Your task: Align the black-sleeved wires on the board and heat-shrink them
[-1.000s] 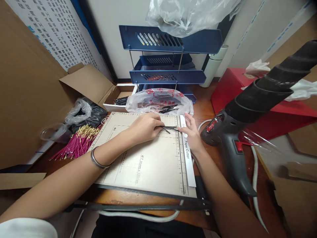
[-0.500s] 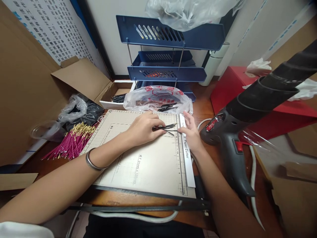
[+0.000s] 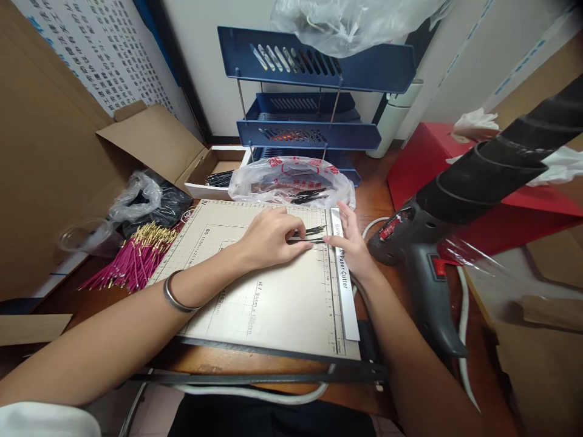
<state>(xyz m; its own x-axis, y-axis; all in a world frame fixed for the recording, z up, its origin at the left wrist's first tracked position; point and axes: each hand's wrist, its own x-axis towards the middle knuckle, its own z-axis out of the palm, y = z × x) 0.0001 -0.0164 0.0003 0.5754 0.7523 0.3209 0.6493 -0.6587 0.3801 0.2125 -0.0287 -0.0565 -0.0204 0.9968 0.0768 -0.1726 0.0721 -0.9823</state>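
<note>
My left hand point(image 3: 272, 238) rests on the cream paper cutter board point(image 3: 277, 309), thumb and fingers closed around a small bunch of thin black wires point(image 3: 314, 231). The wires stick out to the right, towards the ruler edge, in two groups with a small gap between. My right hand point(image 3: 354, 246) is at the white strip point(image 3: 347, 303) lettered "Paper Cutter". Its thumb reaches over the strip and touches the ends of the lower wires, while its fingers stretch upward, apart from the thumb, along the far side. The inner ends of the wires are hidden in my left hand.
Purple wires with gold ends point(image 3: 141, 252) lie left of the board. Behind it are a clear bag point(image 3: 291, 173) holding black wires, an open cardboard box point(image 3: 195, 173) and blue trays point(image 3: 310, 135). A heat gun point(image 3: 432, 243) and a red box point(image 3: 410, 164) stand right.
The lower wires, splayed at an angle before, now lie straighter, nearly level with the others. My right thumb has shifted slightly left against their ends. My left hand keeps its hold.
</note>
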